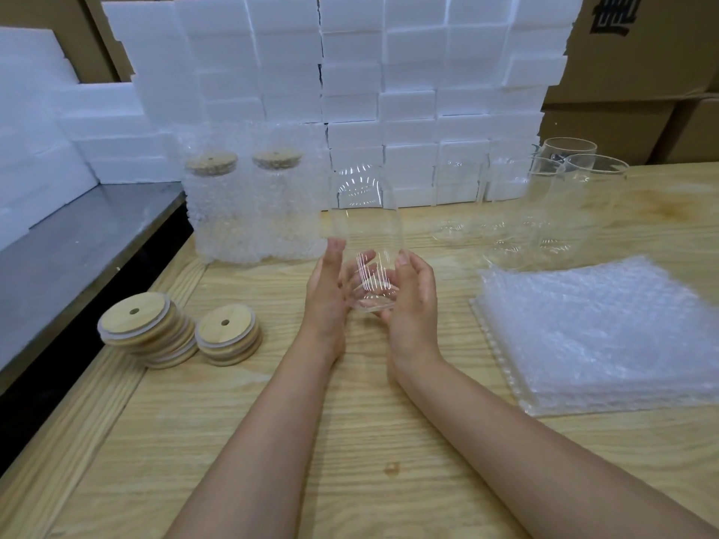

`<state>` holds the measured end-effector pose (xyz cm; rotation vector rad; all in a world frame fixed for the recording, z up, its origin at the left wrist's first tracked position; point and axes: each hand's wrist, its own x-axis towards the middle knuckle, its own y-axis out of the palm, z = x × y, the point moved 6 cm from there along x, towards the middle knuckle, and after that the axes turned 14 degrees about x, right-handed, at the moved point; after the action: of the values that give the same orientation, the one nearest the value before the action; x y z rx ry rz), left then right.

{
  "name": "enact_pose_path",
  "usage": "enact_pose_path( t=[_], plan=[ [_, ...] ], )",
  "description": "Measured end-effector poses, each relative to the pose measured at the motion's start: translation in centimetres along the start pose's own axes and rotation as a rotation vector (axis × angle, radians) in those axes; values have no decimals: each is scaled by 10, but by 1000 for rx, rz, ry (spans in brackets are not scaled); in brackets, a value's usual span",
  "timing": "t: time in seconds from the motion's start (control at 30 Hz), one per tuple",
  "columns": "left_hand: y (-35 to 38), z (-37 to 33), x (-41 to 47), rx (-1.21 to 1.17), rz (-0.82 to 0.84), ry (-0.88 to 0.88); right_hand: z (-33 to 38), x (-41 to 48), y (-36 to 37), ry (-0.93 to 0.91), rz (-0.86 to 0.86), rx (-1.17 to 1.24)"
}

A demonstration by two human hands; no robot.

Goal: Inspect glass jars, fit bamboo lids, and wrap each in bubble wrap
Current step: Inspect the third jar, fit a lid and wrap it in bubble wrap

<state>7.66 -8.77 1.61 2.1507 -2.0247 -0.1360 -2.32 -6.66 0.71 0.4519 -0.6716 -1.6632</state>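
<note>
- Between the left hand (327, 289) and the right hand (412, 301), the glass jar (365, 235) was held off the table (350, 422), with its mouth pointing away from the person.
- Both hands gripped its lower part: the thumbs lay on the side walls and the fingers curled behind and under the base.
- It seemed light and stiff, but smooth, slippery and fragile, so the wide body looked safer to hold than the thin rim.
- Left of the left hand lay bamboo lids (148, 328); right of the right hand, bubble wrap sheets (595, 336).
</note>
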Motion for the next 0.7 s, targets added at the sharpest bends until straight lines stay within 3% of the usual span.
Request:
enact_pose_path(
  t=[0.1, 0.27, 0.43, 0.53, 0.7],
  plan=[
    [4, -1, -2, 4, 54, 3, -1, 0, -1, -1, 6, -13],
    [-3, -1, -4, -18, -57, 44, -1, 0, 2, -3, 81, -68],
    [-14, -1, 2, 36, -151, 128, 7, 2, 7, -26, 179, -348],
    [-12, -3, 1, 89, -131, 128, 9, 5, 7, -85, 240, -497],
    [-11, -5, 1, 76, -57, 132, 8, 11, 5, -142, 233, -536]
  ],
)
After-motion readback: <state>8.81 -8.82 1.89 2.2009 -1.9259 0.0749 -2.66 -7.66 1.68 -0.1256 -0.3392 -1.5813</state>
